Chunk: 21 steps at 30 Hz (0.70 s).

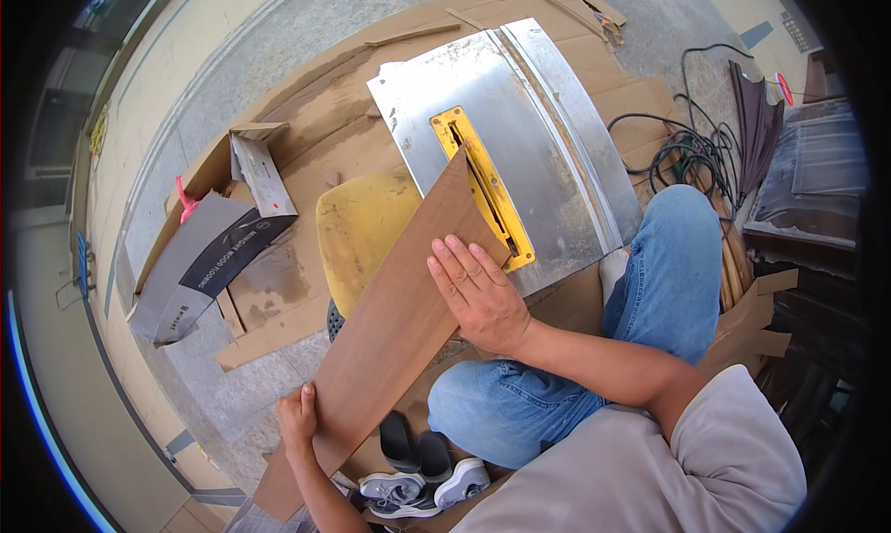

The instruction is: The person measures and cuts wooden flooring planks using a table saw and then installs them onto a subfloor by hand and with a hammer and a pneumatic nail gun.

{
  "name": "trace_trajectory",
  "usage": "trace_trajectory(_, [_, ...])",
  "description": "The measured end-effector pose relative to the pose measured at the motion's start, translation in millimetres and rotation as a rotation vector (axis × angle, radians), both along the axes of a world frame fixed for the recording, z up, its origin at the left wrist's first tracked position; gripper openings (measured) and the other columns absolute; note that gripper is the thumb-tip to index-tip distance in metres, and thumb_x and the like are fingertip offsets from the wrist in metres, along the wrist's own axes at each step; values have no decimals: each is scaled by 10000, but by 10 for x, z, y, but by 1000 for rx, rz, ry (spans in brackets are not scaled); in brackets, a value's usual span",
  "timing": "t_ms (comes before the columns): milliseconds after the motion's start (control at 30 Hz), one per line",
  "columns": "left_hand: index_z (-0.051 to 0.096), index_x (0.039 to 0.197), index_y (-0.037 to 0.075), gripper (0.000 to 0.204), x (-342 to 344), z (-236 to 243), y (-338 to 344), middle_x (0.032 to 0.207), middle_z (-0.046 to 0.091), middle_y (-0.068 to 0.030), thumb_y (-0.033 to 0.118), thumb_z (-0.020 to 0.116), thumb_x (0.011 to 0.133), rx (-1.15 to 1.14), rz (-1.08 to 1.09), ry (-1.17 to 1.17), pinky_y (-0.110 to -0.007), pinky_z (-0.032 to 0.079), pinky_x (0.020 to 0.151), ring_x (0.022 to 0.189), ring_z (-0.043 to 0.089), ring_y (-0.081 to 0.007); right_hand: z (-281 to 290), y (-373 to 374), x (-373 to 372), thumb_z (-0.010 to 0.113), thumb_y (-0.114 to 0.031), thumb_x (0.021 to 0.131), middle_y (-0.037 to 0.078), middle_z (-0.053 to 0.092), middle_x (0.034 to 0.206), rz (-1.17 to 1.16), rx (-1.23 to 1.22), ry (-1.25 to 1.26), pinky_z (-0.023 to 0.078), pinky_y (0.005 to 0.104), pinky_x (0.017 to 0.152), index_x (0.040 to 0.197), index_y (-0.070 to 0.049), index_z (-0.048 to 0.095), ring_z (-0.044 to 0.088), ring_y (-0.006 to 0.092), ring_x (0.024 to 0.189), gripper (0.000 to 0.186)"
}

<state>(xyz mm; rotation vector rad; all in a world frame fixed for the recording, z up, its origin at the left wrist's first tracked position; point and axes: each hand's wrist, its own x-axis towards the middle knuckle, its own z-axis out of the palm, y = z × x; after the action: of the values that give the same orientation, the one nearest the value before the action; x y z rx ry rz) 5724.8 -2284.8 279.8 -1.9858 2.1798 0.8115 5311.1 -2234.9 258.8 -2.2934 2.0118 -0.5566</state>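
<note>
A long brown wooden plank (379,347) runs diagonally from the lower left up to the silver-topped table saw (566,227), its pointed end over the yellow insert plate (503,234) with the slot. My left hand (297,417) grips the plank's edge near its lower end, thumb on top. My right hand (478,296) lies on the plank near the saw, fingers stretched out flat. The saw's yellow body (357,231) shows left of the plank. Any blade in the slot is too small to make out.
Cardboard (325,106) lies under the saw, with an open flooring carton (200,259) at left. Coiled cables (691,148), a folded umbrella (752,125) and dark stacked boards (803,199) are at right. My bent knees (677,255) flank the saw, near sandals and sneakers (399,487).
</note>
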Motion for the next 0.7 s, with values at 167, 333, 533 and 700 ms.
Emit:
trace_trajectory(167, [642, 751, -31, 580, 8, -18, -7, 647, 545, -292, 459, 486, 1019, -4, -19, -8, -508, 434, 585, 619, 564, -490, -15, 6, -8, 407, -143, 962, 222, 451, 1519, 12, 5, -4, 252, 439, 1226, 1423, 71, 482, 394, 342, 1451, 514])
trace_trajectory(333, [644, 748, -27, 573, 48, -62, 9, 653, 549, -293, 452, 484, 1018, -12, -29, -6, -513, 434, 587, 629, 567, -495, -15, 15, -11, 414, -140, 957, 227, 454, 1516, 20, -2, -3, 258, 439, 1223, 1423, 75, 481, 400, 346, 1446, 518])
trace_trajectory(533, [639, 749, -34, 564, 31, -52, 7, 642, 541, -292, 443, 496, 1013, -15, -29, 1, -512, 425, 580, 615, 552, -491, -24, 17, -5, 408, -141, 966, 225, 460, 1512, 11, -9, 1, 264, 442, 1221, 1417, 74, 489, 407, 345, 1442, 506])
trace_trajectory(700, [562, 716, -69, 584, -54, 17, -6, 592, 472, -292, 421, 478, 1023, -18, -25, 46, -480, 388, 548, 504, 449, -391, -35, 15, 0, 407, -142, 970, 222, 468, 1508, -2, -17, 6, 267, 440, 1220, 1411, 68, 500, 412, 343, 1439, 497])
